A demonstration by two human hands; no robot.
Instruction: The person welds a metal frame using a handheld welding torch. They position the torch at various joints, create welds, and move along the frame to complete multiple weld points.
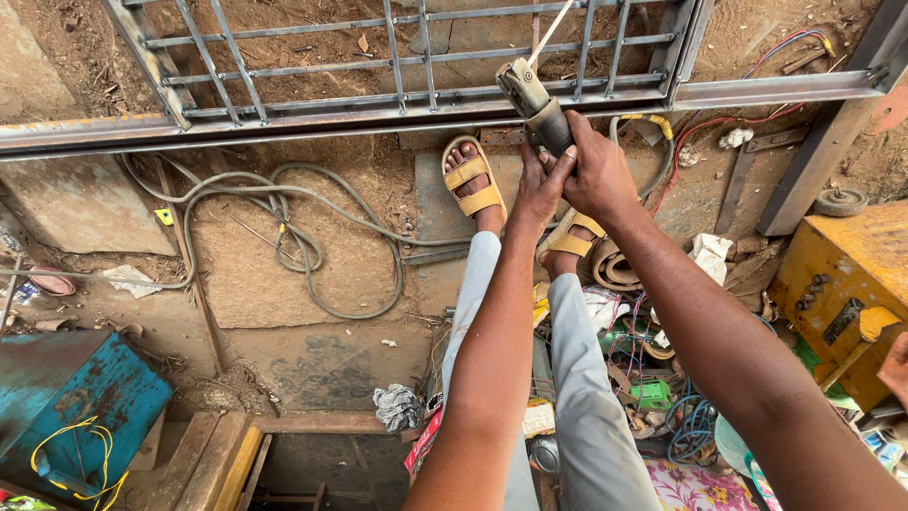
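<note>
Your forearms filled the head view, both reaching to the electrode holder (535, 104). Your right hand (598, 170) was closed around its handle, your left hand (539, 185) wrapped just below; its rod met the metal grille frame (378, 95). Sandalled feet just below that frame risked spatter burns, I judged. Right of the frame sat a yellow box (837, 284); green and red packets lay below it.

A single head-worn camera looks steeply down, close over both outstretched forearms, toward the dirt floor (284, 274).
</note>
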